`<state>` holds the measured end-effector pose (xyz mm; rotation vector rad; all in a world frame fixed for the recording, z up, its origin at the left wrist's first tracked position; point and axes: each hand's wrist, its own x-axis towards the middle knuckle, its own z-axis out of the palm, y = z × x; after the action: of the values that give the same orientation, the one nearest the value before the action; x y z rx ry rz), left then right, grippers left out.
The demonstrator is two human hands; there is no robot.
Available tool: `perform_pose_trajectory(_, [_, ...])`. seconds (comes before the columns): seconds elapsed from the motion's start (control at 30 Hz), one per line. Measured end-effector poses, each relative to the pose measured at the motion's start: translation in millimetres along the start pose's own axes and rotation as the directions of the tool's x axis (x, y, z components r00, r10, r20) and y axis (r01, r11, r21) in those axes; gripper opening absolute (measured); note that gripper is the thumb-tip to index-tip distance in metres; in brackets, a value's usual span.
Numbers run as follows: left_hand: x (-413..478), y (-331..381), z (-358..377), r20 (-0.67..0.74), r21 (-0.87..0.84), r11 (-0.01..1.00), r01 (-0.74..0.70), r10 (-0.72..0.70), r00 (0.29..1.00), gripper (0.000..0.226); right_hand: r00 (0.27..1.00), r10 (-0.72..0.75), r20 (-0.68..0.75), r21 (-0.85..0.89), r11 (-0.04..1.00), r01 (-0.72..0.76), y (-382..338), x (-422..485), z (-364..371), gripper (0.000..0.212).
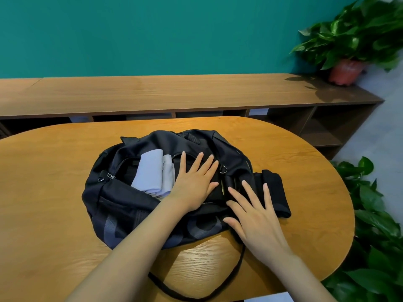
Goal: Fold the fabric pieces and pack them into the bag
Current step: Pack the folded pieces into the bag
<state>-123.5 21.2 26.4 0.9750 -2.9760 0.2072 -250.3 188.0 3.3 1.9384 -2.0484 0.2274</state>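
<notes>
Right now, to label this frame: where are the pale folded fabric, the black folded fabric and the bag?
pale folded fabric (pixel 150 173): head view, its top fold.
black folded fabric (pixel 280 192): head view, its upper face.
bag (pixel 122 205): head view, near wall.

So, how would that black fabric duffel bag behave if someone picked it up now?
Probably floppy: the black fabric duffel bag lies slumped and creased on the wooden table, so it would likely sag when lifted. Likely light, since soft folded pale lilac cloth shows inside. Its thin black strap lies in a loose loop and would probably trail.
</notes>
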Motion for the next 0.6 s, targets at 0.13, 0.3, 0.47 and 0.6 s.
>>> perform_pose_trajectory(0.13, [3.0, -7.9, -11.9, -0.074, -0.057, 0.998, 0.012, -0.016, 0.997, 0.067, 0.992, -0.077, -0.096, 0.111, 0.990, 0.087, -8.1, 11.2, -4.2, 0.046])
perform_pose_trajectory(0.3, [6.4, -17.6, -9.4, -0.063, 0.000, 1.000, -0.031, 0.031, 0.998, 0.081, 0.984, -0.117, -0.132, 0.138, 0.981, 0.136, -20.0, 26.3, 5.5, 0.037])
perform_pose_trajectory(0.47, [6.2, -16.9, -2.6, -0.026, 0.079, 0.997, -0.016, 0.018, 0.999, 0.069, 0.979, -0.159, -0.131, 0.150, 0.973, 0.178, -20.7, 23.5, 10.5, 0.020])
perform_pose_trajectory(0.6, [5.0, -13.4, 1.0, -0.039, 0.082, 0.997, 0.009, -0.006, 0.999, 0.065, 0.974, -0.188, -0.124, 0.177, 0.962, 0.208, -13.1, 12.0, 5.1, 0.041])
